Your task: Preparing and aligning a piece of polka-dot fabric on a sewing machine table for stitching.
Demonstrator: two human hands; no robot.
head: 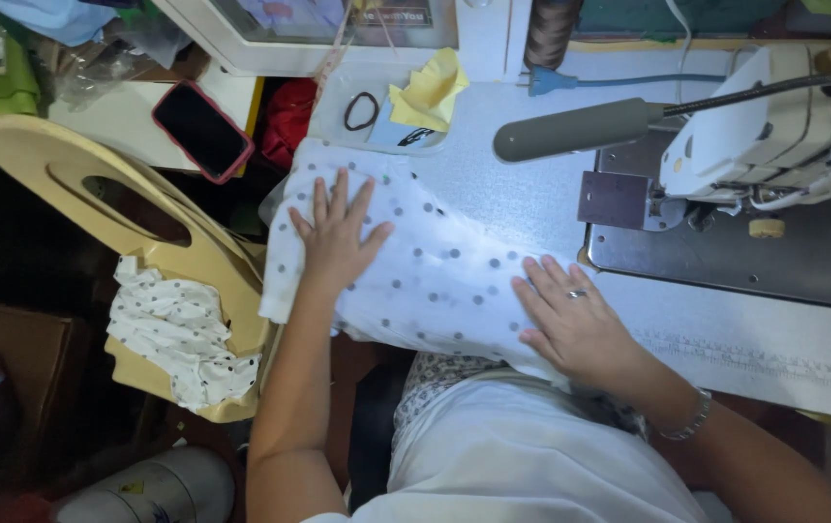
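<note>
Both hands are lying flat with fingers spread on one white dotted cloth (pixel 435 266), pinching nothing. The left hand (pixel 336 232) is pressing the cloth's far left part, the right hand (pixel 570 320) its near right end. The cloth is lying on the grey table (pixel 512 184), left of the sewing machine (pixel 783 145), its left edge hanging off the table. Judging by that, the cloth is being smoothed and is not yet under the needle; stitching looks undone. Counts: one sewing machine, one grey lamp head (pixel 570 128), one phone (pixel 202 129) far left, one yellow rag (pixel 430 92), one black hair tie (pixel 361 110), one more dotted cloth piece (pixel 178 334) on the beige chair (pixel 76 165) at left.
</note>
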